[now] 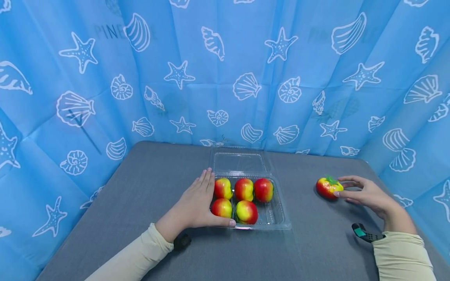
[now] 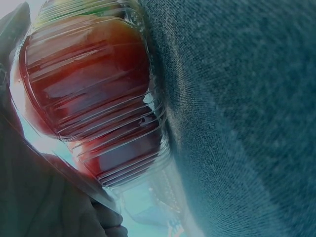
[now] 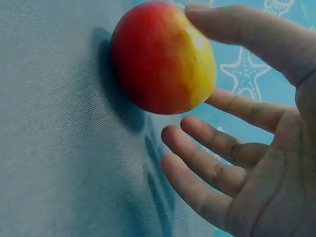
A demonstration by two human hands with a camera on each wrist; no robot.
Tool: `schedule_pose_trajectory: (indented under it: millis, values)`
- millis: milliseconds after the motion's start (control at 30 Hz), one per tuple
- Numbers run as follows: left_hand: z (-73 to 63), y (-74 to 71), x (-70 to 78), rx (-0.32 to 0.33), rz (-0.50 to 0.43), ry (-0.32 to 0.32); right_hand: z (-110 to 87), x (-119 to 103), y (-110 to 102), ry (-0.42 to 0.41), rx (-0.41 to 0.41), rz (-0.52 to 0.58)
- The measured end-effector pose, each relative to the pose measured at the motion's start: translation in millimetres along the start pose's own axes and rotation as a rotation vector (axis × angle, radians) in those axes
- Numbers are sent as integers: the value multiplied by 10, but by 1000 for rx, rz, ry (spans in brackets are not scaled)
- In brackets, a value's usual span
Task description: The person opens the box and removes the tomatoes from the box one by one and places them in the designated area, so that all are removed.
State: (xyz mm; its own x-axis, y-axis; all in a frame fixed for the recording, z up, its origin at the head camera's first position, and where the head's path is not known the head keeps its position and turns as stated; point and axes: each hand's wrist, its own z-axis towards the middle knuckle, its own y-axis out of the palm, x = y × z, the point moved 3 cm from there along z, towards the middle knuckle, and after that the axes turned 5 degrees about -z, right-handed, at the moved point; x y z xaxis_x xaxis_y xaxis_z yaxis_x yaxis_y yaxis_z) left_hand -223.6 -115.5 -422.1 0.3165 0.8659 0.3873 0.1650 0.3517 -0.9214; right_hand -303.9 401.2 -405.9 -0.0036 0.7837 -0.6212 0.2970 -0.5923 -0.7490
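A clear plastic clamshell box (image 1: pixel 277 225) lies with its lid folded back, several round red-and-yellow fruits (image 1: pixel 247 212) inside. My left hand (image 1: pixel 198 205) rests against its left side, fingers straight along that edge and thumb stretched along the front rim. In the left wrist view, red fruits (image 2: pixel 94 74) show through the ribbed wall. At the right, my right hand (image 1: pixel 365 195) reaches a similar fruit (image 1: pixel 325 189) with a green leafy top. Thumb tip and index finger touch its near side, the right wrist view showing the other fingers (image 3: pixel 207 187) spread loosely apart from it.
The open lid (image 1: pixel 240 162) lies flat behind the box on the grey table (image 1: pixel 161 168). A blue curtain (image 1: pixel 228 105) with white shells and starfish hangs around the back and sides. Dark straps (image 1: pixel 367 233) sit at the wrists.
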Motion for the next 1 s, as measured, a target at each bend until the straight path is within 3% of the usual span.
schedule_pose_trajectory:
  millis: [167,633,1000]
  values:
    - [-5,-11,6,-3,-5,4,-26,-76,-52,-9,74,-53]
    - [-10,-27,10,-3,-10,6,-170,-484,-216,-94,350,1]
    - [-18,-26,13,2,-16,9,-372,-1027,-85,-326,398,98]
